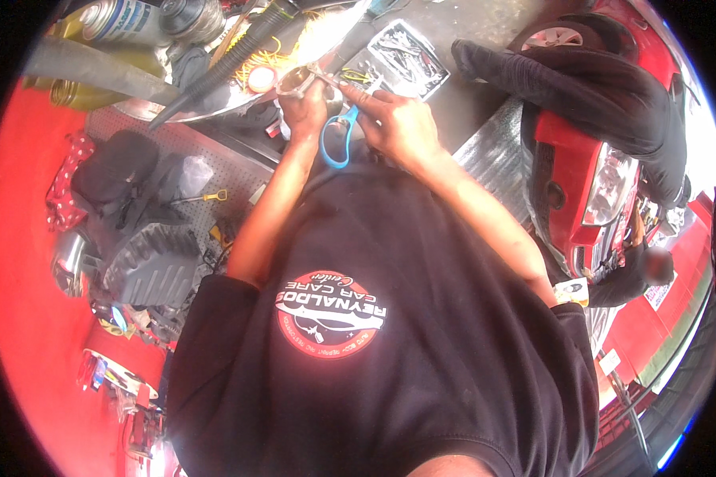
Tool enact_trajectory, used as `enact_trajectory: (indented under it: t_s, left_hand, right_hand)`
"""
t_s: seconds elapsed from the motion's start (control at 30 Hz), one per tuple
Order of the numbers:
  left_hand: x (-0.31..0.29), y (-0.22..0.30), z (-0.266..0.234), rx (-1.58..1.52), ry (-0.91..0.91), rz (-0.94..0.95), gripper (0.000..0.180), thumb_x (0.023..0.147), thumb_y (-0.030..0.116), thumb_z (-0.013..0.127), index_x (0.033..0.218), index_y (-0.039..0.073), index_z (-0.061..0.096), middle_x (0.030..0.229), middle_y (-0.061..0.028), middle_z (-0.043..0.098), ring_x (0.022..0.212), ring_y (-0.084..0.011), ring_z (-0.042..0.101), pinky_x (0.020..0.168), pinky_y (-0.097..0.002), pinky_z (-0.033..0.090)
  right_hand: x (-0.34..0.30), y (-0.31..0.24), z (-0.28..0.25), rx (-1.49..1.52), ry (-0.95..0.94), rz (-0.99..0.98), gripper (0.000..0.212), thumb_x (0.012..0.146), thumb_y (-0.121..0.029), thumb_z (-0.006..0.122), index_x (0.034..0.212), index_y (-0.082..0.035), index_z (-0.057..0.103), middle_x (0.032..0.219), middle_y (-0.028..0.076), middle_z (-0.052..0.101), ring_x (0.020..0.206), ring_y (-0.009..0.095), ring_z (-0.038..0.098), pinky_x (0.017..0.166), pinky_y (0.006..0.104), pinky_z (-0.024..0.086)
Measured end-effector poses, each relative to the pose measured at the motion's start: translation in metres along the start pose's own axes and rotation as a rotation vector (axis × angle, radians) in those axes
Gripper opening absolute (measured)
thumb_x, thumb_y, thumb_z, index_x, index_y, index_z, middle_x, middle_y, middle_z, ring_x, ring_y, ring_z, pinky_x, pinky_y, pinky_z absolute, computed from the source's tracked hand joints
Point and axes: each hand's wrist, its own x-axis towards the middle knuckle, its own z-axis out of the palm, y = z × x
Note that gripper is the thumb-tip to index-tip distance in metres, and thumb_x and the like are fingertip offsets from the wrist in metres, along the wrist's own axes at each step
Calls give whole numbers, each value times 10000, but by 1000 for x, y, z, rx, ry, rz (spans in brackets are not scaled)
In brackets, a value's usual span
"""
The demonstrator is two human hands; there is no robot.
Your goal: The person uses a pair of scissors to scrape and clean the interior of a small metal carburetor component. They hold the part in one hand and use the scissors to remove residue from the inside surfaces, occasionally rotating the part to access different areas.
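Note:
My left hand is closed around a round, brownish ring-shaped part, held up before my chest. My right hand is just beside it, its index finger stretched toward the part. Blue-handled scissors stick out from under the right hand, their large loop pointing back toward my body. The right fingers mostly hide the blades. A thin light-coloured strip or edge lies between the two hands; I cannot make out what it belongs to.
Beyond my hands, a tray of metal tools sits near a work surface with orange cord, a black corrugated hose and a spray can. A red car stands right, a person in dark clothing leaning over it. Left is a black ribbed tub.

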Motion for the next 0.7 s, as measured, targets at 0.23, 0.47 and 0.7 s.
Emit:
enact_trajectory:
  t_s: [0.23, 0.47, 0.7]
  left_hand:
    - [-2, 10, -1, 39, -47, 44, 114, 827, 26, 690, 931, -10, 719, 885, -59, 732, 818, -175, 686, 733, -351, 533]
    - [3, -5, -8, -8, -88, 48, 170, 878, 75, 652, 1022, 0, 703, 915, -62, 721, 834, -183, 680, 732, -349, 549]
    - [15, -9, -41, 96, -373, -336, 430, 926, 174, 618, 1294, -43, 670, 1182, -159, 717, 1029, -260, 710, 942, -413, 576]
  right_hand:
    - [-4, -4, -5, 38, -63, 70, 601, 842, -114, 687, 1420, -273, 655, 775, 79, 651, 688, 313, 675, 658, 451, 563]
    - [-8, -4, 1, 83, -35, 53, 495, 842, -189, 723, 1323, -302, 724, 804, 72, 702, 697, 319, 703, 651, 454, 587]
    - [3, 13, 16, 142, -136, 251, 514, 809, -205, 731, 1323, -203, 714, 1054, 126, 761, 923, 338, 731, 805, 462, 590]
